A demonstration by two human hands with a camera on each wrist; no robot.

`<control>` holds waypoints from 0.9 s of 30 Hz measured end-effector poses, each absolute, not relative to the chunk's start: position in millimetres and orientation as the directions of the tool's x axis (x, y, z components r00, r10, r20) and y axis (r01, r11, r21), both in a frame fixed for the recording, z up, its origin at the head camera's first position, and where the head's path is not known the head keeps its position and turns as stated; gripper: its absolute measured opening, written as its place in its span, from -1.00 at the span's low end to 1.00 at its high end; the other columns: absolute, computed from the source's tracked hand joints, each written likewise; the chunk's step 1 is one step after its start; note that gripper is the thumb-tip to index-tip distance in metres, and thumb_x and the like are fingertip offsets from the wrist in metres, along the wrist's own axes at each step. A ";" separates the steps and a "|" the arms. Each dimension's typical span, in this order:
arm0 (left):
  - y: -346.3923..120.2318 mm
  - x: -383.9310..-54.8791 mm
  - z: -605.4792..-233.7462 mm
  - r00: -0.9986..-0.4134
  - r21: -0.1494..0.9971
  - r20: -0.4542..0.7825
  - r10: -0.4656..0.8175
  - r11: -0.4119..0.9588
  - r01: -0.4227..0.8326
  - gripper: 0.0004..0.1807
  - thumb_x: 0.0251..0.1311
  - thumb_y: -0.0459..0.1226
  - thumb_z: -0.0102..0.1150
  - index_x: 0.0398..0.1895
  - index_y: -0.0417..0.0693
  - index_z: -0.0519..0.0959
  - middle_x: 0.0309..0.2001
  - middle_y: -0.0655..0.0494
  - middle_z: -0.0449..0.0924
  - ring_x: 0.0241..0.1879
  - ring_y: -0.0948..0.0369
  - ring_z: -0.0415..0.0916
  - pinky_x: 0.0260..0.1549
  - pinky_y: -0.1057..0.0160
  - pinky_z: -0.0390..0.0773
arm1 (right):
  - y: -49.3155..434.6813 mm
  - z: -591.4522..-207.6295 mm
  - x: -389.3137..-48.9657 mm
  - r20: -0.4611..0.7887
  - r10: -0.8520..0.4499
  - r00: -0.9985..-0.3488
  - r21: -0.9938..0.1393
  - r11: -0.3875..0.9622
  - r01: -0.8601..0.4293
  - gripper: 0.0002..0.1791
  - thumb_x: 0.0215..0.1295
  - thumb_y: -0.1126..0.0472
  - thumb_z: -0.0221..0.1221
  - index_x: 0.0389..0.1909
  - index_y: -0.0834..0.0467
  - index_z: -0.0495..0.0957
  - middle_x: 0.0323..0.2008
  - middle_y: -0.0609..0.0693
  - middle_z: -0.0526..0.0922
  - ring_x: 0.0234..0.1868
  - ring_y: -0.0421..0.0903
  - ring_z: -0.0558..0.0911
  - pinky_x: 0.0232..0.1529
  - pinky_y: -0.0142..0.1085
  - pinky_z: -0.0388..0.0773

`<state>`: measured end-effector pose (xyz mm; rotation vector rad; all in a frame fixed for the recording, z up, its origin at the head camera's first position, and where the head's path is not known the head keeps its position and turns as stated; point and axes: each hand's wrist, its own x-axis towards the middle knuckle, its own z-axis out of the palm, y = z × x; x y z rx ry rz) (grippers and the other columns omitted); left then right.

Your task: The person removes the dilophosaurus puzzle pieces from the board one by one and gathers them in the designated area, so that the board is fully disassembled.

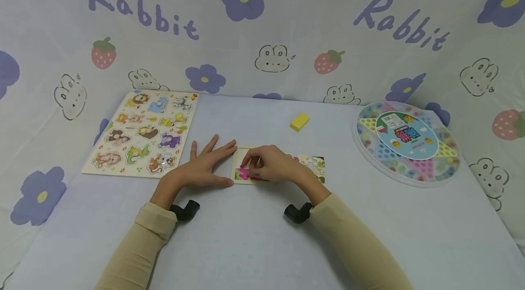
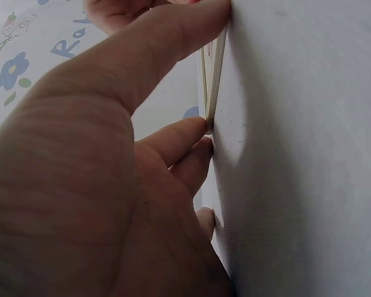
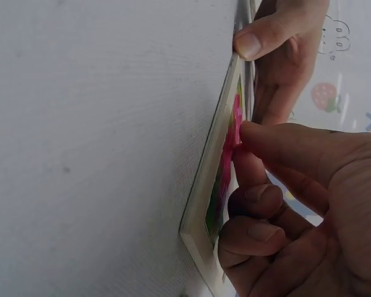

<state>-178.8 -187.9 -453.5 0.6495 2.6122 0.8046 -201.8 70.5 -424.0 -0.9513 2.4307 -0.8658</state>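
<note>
A small wooden puzzle board (image 1: 236, 157) lies flat at the middle of the table. My left hand (image 1: 203, 169) is at its left side, fingers spread and straight, with thumb and index fingertip touching the board's edge. Over the board, my right hand (image 1: 272, 162) pinches a pink puzzle piece (image 3: 237, 127) between thumb and index finger, low against the picture surface; its other fingers are curled. Pink and green puzzle pieces (image 1: 243, 174) show on the board's left part. More puzzle pieces (image 1: 318, 162) lie to the right, partly hidden by the right hand.
A larger animal puzzle board (image 1: 139, 137) lies at the back left. Behind the right hand is a yellow block (image 1: 300, 121). A round Chinese checkers box (image 1: 408, 142) sits at the right. A printed cloth wall (image 1: 229, 48) stands behind the table.
</note>
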 end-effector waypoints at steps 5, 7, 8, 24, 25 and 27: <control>-188.0 -179.8 -454.6 -0.840 0.596 -0.174 0.513 0.734 0.325 0.08 0.20 0.13 0.43 0.73 0.22 0.10 0.77 0.24 -0.12 0.76 -0.09 -0.59 0.48 -0.47 -0.80 | 68.3 -424.2 -203.8 -0.155 -0.710 -0.687 -0.669 0.587 -0.456 -0.78 0.40 0.31 0.33 0.03 0.15 0.71 -0.33 -0.03 0.73 -0.38 -0.27 0.56 -0.24 -0.46 0.51; -188.3 -180.1 -455.2 -0.840 0.598 -0.173 0.514 0.733 0.325 0.08 0.20 0.13 0.43 0.73 0.22 0.10 0.77 0.24 -0.12 0.76 -0.09 -0.59 0.48 -0.47 -0.80 | 67.8 -424.6 -204.7 -0.163 -0.709 -0.686 -0.671 0.590 -0.450 -0.76 0.40 0.31 0.33 0.05 0.15 0.71 -0.34 -0.03 0.72 -0.39 -0.27 0.55 -0.24 -0.46 0.50; -188.4 -180.1 -455.4 -0.840 0.597 -0.173 0.514 0.733 0.325 0.08 0.20 0.14 0.43 0.73 0.22 0.10 0.77 0.25 -0.12 0.76 -0.09 -0.59 0.48 -0.47 -0.80 | 67.7 -424.9 -205.2 -0.164 -0.709 -0.686 -0.671 0.590 -0.450 -0.75 0.40 0.32 0.32 0.06 0.14 0.71 -0.34 -0.04 0.72 -0.39 -0.28 0.55 -0.24 -0.46 0.50; -188.6 -179.2 -455.1 -0.840 0.598 -0.171 0.514 0.732 0.326 0.08 0.19 0.12 0.44 0.73 0.20 0.10 0.77 0.25 -0.12 0.76 -0.09 -0.58 0.48 -0.47 -0.81 | 67.5 -428.2 -206.7 -0.189 -0.701 -0.688 -0.693 0.591 -0.412 -0.74 0.39 0.32 0.31 0.07 0.15 0.71 -0.36 -0.05 0.70 -0.38 -0.26 0.55 -0.23 -0.45 0.50; -188.6 -179.1 -455.0 -0.840 0.598 -0.171 0.514 0.732 0.327 0.08 0.19 0.11 0.44 0.73 0.20 0.10 0.77 0.25 -0.12 0.76 -0.09 -0.58 0.48 -0.46 -0.81 | 67.5 -428.3 -206.7 -0.189 -0.700 -0.689 -0.694 0.591 -0.411 -0.74 0.40 0.32 0.31 0.07 0.15 0.71 -0.36 -0.05 0.70 -0.38 -0.26 0.54 -0.24 -0.45 0.49; -188.4 -178.9 -454.7 -0.841 0.597 -0.169 0.513 0.733 0.327 0.08 0.19 0.11 0.45 0.73 0.20 0.10 0.77 0.25 -0.11 0.76 -0.10 -0.58 0.48 -0.47 -0.81 | 67.4 -428.2 -206.5 -0.187 -0.699 -0.690 -0.698 0.589 -0.408 -0.74 0.40 0.33 0.31 0.07 0.16 0.71 -0.36 -0.05 0.69 -0.39 -0.26 0.54 -0.24 -0.45 0.49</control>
